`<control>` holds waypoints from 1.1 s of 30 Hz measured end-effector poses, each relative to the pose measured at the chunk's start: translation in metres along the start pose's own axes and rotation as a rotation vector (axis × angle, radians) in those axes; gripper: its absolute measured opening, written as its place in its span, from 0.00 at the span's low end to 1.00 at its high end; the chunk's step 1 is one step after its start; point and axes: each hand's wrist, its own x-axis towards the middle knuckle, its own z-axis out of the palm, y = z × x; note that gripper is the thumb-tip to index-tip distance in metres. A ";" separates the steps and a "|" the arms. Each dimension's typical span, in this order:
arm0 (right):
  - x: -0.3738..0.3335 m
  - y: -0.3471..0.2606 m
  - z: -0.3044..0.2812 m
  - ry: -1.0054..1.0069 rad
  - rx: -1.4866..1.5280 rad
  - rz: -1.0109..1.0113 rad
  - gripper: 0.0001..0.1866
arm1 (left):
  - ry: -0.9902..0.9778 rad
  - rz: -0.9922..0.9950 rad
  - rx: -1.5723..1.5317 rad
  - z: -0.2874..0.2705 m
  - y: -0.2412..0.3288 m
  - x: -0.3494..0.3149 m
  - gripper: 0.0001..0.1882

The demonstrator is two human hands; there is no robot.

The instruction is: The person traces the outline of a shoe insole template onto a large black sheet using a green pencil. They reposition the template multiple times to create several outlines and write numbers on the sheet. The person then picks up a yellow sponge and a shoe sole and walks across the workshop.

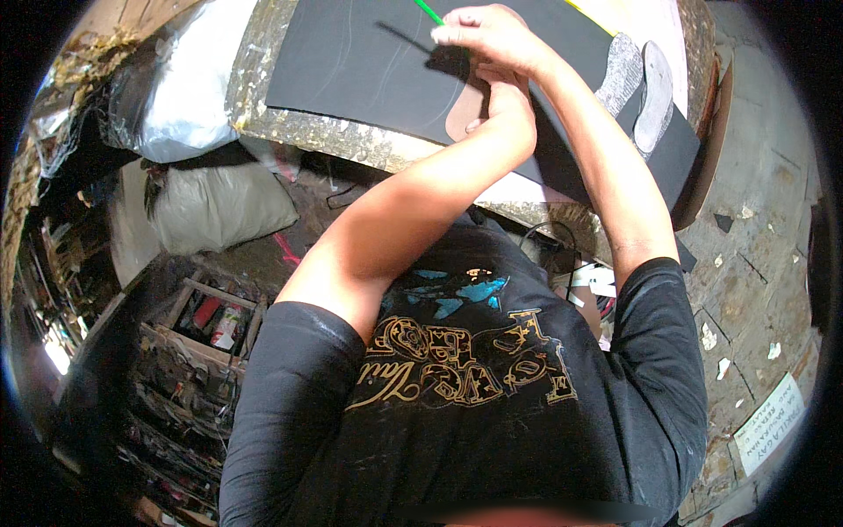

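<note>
My right hand (487, 37) pinches a slim green pen (428, 11) between thumb and fingers, raised over a black sheet (360, 75) on the table. The pen throws a long shadow on the sheet, where faint pale curved lines run. My left hand (507, 95) comes in under the right wrist and presses on a tan, rounded sole-shaped template (461, 112) lying on the sheet. Its thumb rests near the template's edge, while its other fingers are partly hidden by my right hand. The forearms cross close to the wrists.
Two speckled grey sole-shaped pieces (653, 97) lie right of my arms, near the worn table's edge (386, 151). White plastic bags (198, 97) are piled to the left. A wooden crate (198, 347) stands lower left. Scraps and a lettered card (769, 425) lie on the right floor.
</note>
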 end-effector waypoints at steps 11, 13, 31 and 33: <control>-0.006 0.001 0.019 -0.329 -0.382 0.060 0.11 | 0.008 0.084 -0.098 0.002 0.010 0.006 0.37; 0.000 0.000 0.011 -0.337 -0.407 0.029 0.11 | 0.041 0.032 -0.019 0.002 0.010 0.005 0.38; 0.042 0.065 -0.097 0.212 -0.200 0.071 0.13 | 0.232 -0.249 -0.164 0.007 -0.024 -0.007 0.38; 0.024 0.069 -0.097 0.356 -0.287 0.067 0.14 | 0.221 -0.212 -0.160 0.008 -0.029 -0.008 0.38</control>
